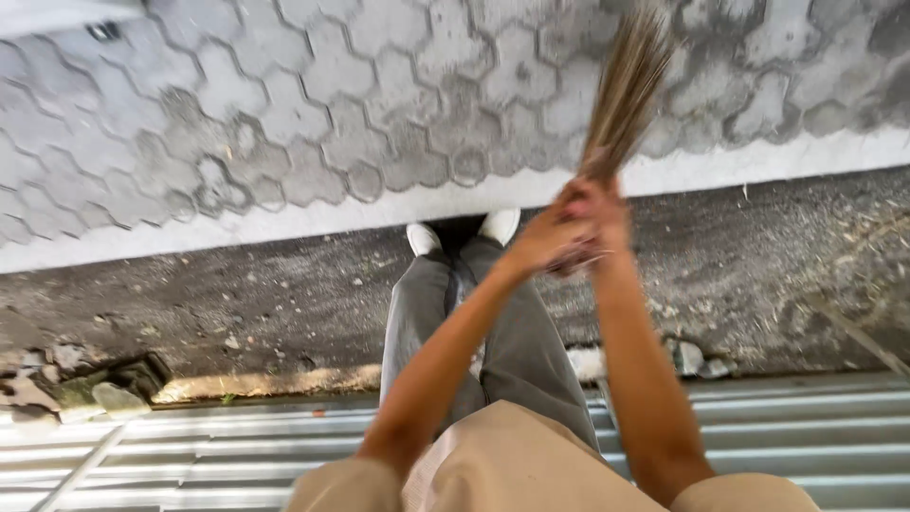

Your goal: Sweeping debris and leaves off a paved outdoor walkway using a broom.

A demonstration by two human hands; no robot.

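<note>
- The person is standing with white shoes (462,231) at the edge of a pale curb (284,220), looking straight down past grey trousers (512,341)
- Both hands are meeting in front of the body: the left hand (542,239) and the right hand (595,216) are wrapping closed around the bound end of a stick broom (621,95); individual fingers are too blurred to tell apart
- The broom's straw-coloured bristles are fanning up and away over the hexagonal paving (332,104), tilted slightly right
- The paving is looking fairly free of litter, judging by this view, while the dark strip of ground (237,294) is carrying grit and small scraps, with dry stalks lying at the right
- Broken stones (95,389) are sitting at the lower left beside a corrugated metal sheet (815,427), so sweeping there seems left to do
</note>
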